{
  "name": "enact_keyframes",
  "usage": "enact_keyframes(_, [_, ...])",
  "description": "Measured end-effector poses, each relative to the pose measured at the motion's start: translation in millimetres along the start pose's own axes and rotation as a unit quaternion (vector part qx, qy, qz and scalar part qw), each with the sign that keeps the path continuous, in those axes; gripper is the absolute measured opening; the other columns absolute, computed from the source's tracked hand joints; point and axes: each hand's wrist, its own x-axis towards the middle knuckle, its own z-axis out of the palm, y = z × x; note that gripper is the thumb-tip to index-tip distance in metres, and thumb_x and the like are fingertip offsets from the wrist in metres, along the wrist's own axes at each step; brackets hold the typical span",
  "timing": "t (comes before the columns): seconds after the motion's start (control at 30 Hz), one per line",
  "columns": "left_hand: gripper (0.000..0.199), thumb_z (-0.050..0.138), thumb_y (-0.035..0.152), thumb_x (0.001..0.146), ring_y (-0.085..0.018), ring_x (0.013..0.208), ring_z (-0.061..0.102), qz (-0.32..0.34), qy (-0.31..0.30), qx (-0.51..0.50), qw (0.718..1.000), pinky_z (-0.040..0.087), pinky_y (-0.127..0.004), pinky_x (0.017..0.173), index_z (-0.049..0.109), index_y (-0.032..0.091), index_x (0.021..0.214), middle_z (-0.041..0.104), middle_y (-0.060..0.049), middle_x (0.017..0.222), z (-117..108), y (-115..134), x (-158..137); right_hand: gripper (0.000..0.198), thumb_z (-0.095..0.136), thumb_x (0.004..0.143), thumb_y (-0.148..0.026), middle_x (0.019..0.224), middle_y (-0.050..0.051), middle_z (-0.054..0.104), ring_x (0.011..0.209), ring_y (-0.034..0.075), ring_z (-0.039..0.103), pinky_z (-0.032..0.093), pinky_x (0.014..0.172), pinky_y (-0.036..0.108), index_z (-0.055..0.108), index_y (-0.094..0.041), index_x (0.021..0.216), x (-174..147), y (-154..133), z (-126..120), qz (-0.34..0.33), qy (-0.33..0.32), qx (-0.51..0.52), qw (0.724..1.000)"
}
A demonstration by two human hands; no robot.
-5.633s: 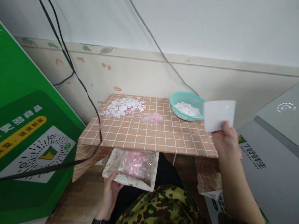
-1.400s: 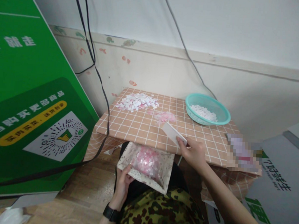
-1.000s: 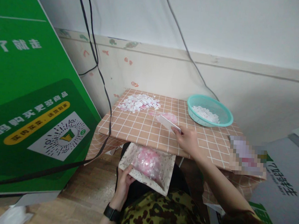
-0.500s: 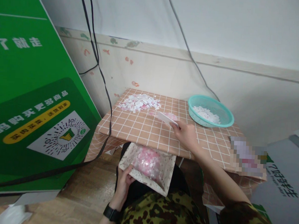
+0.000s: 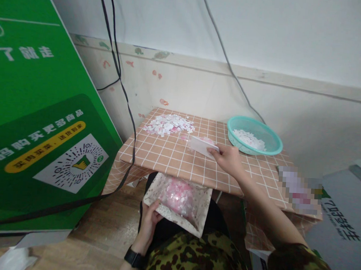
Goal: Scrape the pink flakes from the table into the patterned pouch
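My left hand (image 5: 151,220) grips the near left edge of a patterned fabric basket (image 5: 199,204), its thumb over the rim. Inside the basket lie shiny clear-wrapped pink packets (image 5: 179,197). Over the table, my right hand (image 5: 227,158) pinches a flat white card (image 5: 201,146) at its right end, the card tilted on edge. Just behind the card, partly hidden by it, is a small patch of pink pieces (image 5: 208,140). Further left on the tablecloth spreads a heap of small white and pink pieces (image 5: 169,124).
A turquoise plastic sieve basket (image 5: 254,135) with white pieces stands at the table's back right. The checked tablecloth (image 5: 164,158) hangs over the front edge. A green panel (image 5: 49,104) rises on the left, with a black strap (image 5: 128,104) crossing in front of it.
My right hand has shifted slightly right with the white card, whose broad face now shows more. My left hand and the fabric basket have stayed in place.
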Motion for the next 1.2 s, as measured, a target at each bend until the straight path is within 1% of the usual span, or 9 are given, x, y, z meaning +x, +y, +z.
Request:
enact_keyframes(0.1, [0.067,0.081,0.038,0.075,-0.025,0.094,0.072,0.007,-0.002,0.003,1.0,0.061,-0.042,0.079,0.053,0.026,0.134,0.067,-0.011,0.126,-0.2,-0.3,-0.3,0.049,0.051,0.095,-0.053,0.05,0.003,0.056,0.046,0.014,0.048,0.027,0.051,0.029,0.067,-0.019,0.063,-7.9,-0.2,-2.1,0.007,0.018,0.013,1.0])
enact_keyframes(0.23, [0.068,0.081,0.04,0.075,-0.026,0.096,0.072,0.001,-0.008,0.004,1.0,0.061,-0.043,0.08,0.052,0.026,0.135,0.067,-0.012,0.127,-0.1,-0.3,-0.4,0.055,0.051,0.094,-0.06,0.046,0.002,0.054,0.043,0.013,0.046,0.026,0.049,0.029,0.066,-0.019,0.059,-15.1,1.7,-5.0,0.01,0.008,0.032,0.999])
enact_keyframes(0.37, [0.068,0.08,0.039,0.074,-0.027,0.095,0.072,-0.003,0.006,0.003,1.0,0.061,-0.042,0.077,0.053,0.026,0.135,0.067,-0.012,0.127,-0.9,-1.5,1.3,0.055,0.051,0.093,-0.061,0.047,0.003,0.054,0.044,0.014,0.047,0.027,0.049,0.029,0.071,-0.019,0.064,-17.1,3.3,-6.0,0.015,0.017,0.043,0.999])
enact_keyframes(0.53, [0.068,0.081,0.038,0.075,-0.025,0.094,0.072,-0.001,-0.007,0.003,1.0,0.061,-0.042,0.077,0.051,0.026,0.135,0.067,-0.011,0.129,-2.2,-2.4,2.5,0.057,0.052,0.094,-0.059,0.047,0.001,0.051,0.045,0.013,0.045,0.026,0.049,0.029,0.06,-0.019,0.053,-25.5,1.9,-6.5,0.02,-0.003,0.058,0.998])
enact_keyframes(0.6, [0.068,0.08,0.038,0.075,-0.026,0.094,0.072,0.0,-0.001,0.003,1.0,0.062,-0.042,0.077,0.051,0.026,0.135,0.066,-0.011,0.129,-1.3,-2.2,2.0,0.055,0.053,0.094,-0.058,0.048,0.001,0.052,0.047,0.013,0.046,0.026,0.049,0.029,0.061,-0.019,0.056,-30.5,1.6,-7.9,0.025,0.0,0.073,0.997])
enact_keyframes(0.73, [0.066,0.078,0.037,0.077,-0.025,0.094,0.071,0.005,0.003,0.006,1.0,0.061,-0.042,0.079,0.051,0.026,0.136,0.067,-0.011,0.128,0.5,-0.9,-0.1,0.052,0.056,0.094,-0.056,0.049,0.001,0.053,0.047,0.014,0.047,0.026,0.049,0.029,0.063,-0.018,0.059,-35.4,3.3,-7.1,0.046,0.036,0.068,0.996])
enact_keyframes(0.9, [0.062,0.079,0.037,0.078,-0.024,0.097,0.071,0.005,-0.02,0.003,1.0,0.062,-0.041,0.081,0.051,0.026,0.132,0.065,-0.011,0.131,-1.9,-1.4,0.3,0.045,0.054,0.095,-0.051,0.056,0.004,0.063,0.051,0.016,0.054,0.029,0.052,0.029,0.073,-0.017,0.072,-30.9,4.2,5.3,0.046,-0.004,0.073,0.996])
enact_keyframes(1.07, [0.062,0.08,0.037,0.076,-0.023,0.09,0.072,-0.003,-0.006,0.006,1.0,0.062,-0.041,0.077,0.05,0.025,0.129,0.068,-0.01,0.123,-4.0,-4.2,4.2,0.046,0.055,0.095,-0.049,0.054,0.004,0.062,0.051,0.016,0.054,0.029,0.054,0.029,0.073,-0.017,0.068,-21.4,1.5,15.5,0.037,0.001,0.053,0.998])
enact_keyframes(1.2, [0.061,0.08,0.036,0.076,-0.022,0.088,0.072,-0.004,-0.003,0.005,1.0,0.062,-0.04,0.076,0.051,0.024,0.128,0.068,-0.01,0.122,-4.3,-4.3,4.7,0.04,0.056,0.095,-0.047,0.057,0.004,0.063,0.053,0.016,0.056,0.031,0.055,0.028,0.078,-0.018,0.077,-13.9,0.1,17.5,0.021,-0.005,0.063,0.998])
